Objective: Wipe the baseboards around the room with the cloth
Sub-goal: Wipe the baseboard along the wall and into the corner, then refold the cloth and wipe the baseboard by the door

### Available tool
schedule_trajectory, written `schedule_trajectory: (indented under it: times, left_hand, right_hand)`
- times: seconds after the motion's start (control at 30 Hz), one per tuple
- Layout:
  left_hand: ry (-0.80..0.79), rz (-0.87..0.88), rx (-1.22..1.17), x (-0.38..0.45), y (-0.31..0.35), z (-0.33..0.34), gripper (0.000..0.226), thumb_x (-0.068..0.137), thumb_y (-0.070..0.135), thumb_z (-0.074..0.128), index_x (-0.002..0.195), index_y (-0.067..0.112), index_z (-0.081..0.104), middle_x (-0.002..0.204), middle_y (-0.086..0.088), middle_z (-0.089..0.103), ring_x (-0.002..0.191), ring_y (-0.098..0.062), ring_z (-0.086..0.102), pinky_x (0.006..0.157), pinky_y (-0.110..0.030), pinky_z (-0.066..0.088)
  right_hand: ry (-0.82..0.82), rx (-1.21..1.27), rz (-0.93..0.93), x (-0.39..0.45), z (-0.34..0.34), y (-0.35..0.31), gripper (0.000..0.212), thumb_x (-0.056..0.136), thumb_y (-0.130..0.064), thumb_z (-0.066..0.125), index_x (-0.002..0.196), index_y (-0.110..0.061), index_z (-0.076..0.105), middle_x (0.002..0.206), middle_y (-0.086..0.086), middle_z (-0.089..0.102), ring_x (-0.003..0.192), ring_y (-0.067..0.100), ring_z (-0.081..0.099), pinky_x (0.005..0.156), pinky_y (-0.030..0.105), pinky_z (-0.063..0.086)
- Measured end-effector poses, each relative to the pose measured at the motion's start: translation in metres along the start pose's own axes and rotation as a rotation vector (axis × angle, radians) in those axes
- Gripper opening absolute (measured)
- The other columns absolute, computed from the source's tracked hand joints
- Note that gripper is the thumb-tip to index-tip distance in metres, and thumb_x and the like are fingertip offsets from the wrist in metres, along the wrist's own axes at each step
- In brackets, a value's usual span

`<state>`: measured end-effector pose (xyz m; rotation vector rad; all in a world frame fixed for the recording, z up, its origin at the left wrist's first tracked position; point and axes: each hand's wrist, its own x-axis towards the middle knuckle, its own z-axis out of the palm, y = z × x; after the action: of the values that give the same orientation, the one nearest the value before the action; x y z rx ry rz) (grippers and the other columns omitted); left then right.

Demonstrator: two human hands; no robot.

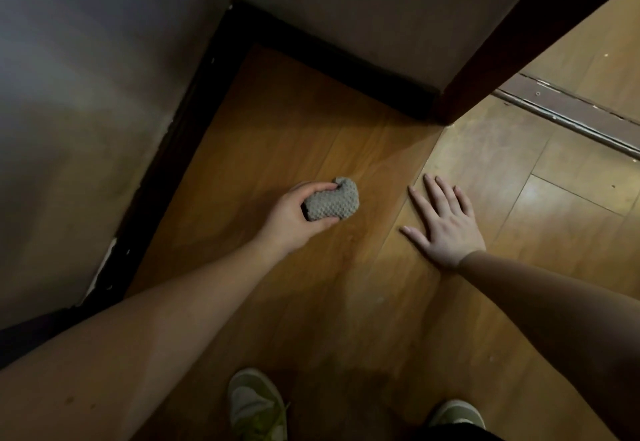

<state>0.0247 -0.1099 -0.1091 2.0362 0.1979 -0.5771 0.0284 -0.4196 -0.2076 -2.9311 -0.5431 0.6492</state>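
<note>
A grey textured cloth (333, 200), bunched into a wad, sits in my left hand (294, 219), whose fingers and thumb curl round it above the wooden floor. My right hand (440, 222) is spread with straight fingers over the floor to the right. A dark baseboard (166, 160) runs along the left wall and meets a second dark baseboard (332, 56) under the far wall in a corner. Both hands are out on the floor, apart from either baseboard.
A dark brown door frame post (491, 49) rises at the right end of the far wall. A metal threshold strip (568, 118) crosses the floor beyond it. My two shoes (256, 406) stand at the bottom. The left baseboard has chipped white patches (104, 264).
</note>
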Motion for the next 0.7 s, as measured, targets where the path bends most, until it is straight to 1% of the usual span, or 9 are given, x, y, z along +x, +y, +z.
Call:
schedule_trajectory:
  times: [0.07,0.13,0.23,0.33,0.4,0.5,0.57,0.63,0.7]
  left_hand:
    - [0.007,-0.006,-0.014,-0.007,0.000,0.001,0.054,0.077,0.014,0.084,0.126,0.024,0.063,0.124,0.006,0.059,0.112,-0.004,0.056,0.091,-0.013,0.043]
    - [0.024,-0.011,-0.030,-0.014,0.003,0.002,0.053,0.076,0.013,0.084,0.124,0.025,0.064,0.122,0.007,0.059,0.109,-0.003,0.056,0.086,-0.007,0.041]
    - [0.068,-0.031,-0.098,-0.030,0.011,0.005,0.052,0.076,0.013,0.084,0.123,0.023,0.064,0.124,0.004,0.060,0.112,-0.009,0.057,0.090,-0.014,0.043]
    - [0.108,-0.041,-0.197,-0.050,0.016,0.009,0.053,0.076,0.014,0.085,0.124,0.022,0.065,0.125,0.000,0.062,0.112,-0.011,0.059,0.094,-0.023,0.048]
    - [0.119,-0.050,-0.253,-0.064,0.015,0.011,0.052,0.076,0.014,0.085,0.123,0.023,0.065,0.125,0.000,0.062,0.113,-0.012,0.059,0.094,-0.023,0.048]
    - [0.128,-0.055,-0.294,-0.086,0.013,0.013,0.050,0.077,0.015,0.084,0.121,0.027,0.064,0.124,0.003,0.061,0.112,-0.009,0.058,0.087,-0.010,0.045]
    - [0.141,-0.064,-0.317,-0.102,0.011,0.011,0.050,0.077,0.016,0.084,0.120,0.031,0.062,0.121,0.008,0.061,0.110,-0.006,0.058,0.082,-0.003,0.041]
    - [0.156,-0.078,-0.360,-0.119,0.014,0.007,0.049,0.078,0.017,0.084,0.119,0.032,0.062,0.118,0.012,0.060,0.109,-0.004,0.057,0.081,-0.002,0.041]
    - [0.167,-0.091,-0.383,-0.134,0.018,0.005,0.049,0.078,0.017,0.084,0.121,0.029,0.063,0.119,0.009,0.062,0.110,-0.006,0.058,0.085,-0.009,0.045]
  right_hand:
    - [-0.026,0.003,0.012,0.001,-0.001,0.000,0.081,0.091,-0.078,0.015,0.156,-0.036,-0.008,0.163,-0.003,-0.011,0.149,0.015,-0.015,0.120,0.039,-0.008]
    - [-0.120,0.016,-0.003,0.007,-0.005,0.003,0.085,0.086,-0.084,0.012,0.151,-0.040,-0.021,0.157,-0.007,-0.030,0.144,0.013,-0.029,0.118,0.038,-0.014]
    - [-0.367,-0.008,-0.027,0.017,-0.021,0.011,0.095,0.080,-0.086,0.024,0.136,-0.047,-0.042,0.150,-0.004,-0.045,0.132,0.012,-0.044,0.113,0.037,-0.019]
    - [-0.523,-0.062,0.010,0.023,-0.034,0.006,0.103,0.085,-0.077,0.040,0.126,-0.048,-0.050,0.146,-0.002,-0.051,0.135,0.016,-0.043,0.112,0.036,-0.017]
    - [-0.562,-0.068,0.050,0.024,-0.040,-0.005,0.110,0.083,-0.077,0.046,0.133,-0.044,-0.045,0.144,-0.002,-0.053,0.141,0.021,-0.037,0.116,0.040,-0.011]
    - [-0.626,-0.067,0.104,0.027,-0.059,-0.014,0.114,0.078,-0.078,0.052,0.145,-0.041,-0.031,0.152,0.000,-0.043,0.145,0.027,-0.029,0.119,0.050,0.002]
    - [-0.604,-0.033,0.116,0.024,-0.075,-0.021,0.103,0.080,-0.078,0.043,0.152,-0.038,-0.020,0.160,0.001,-0.028,0.150,0.032,-0.013,0.120,0.050,0.009]
    - [-0.466,0.026,0.081,0.015,-0.087,-0.038,0.090,0.086,-0.071,0.037,0.157,-0.028,0.000,0.165,0.007,0.002,0.149,0.033,0.011,0.120,0.047,0.017]
    - [-0.309,0.130,0.022,-0.002,-0.096,-0.067,0.070,0.095,-0.057,0.044,0.151,-0.018,0.031,0.153,0.012,0.038,0.139,0.032,0.038,0.112,0.044,0.033]
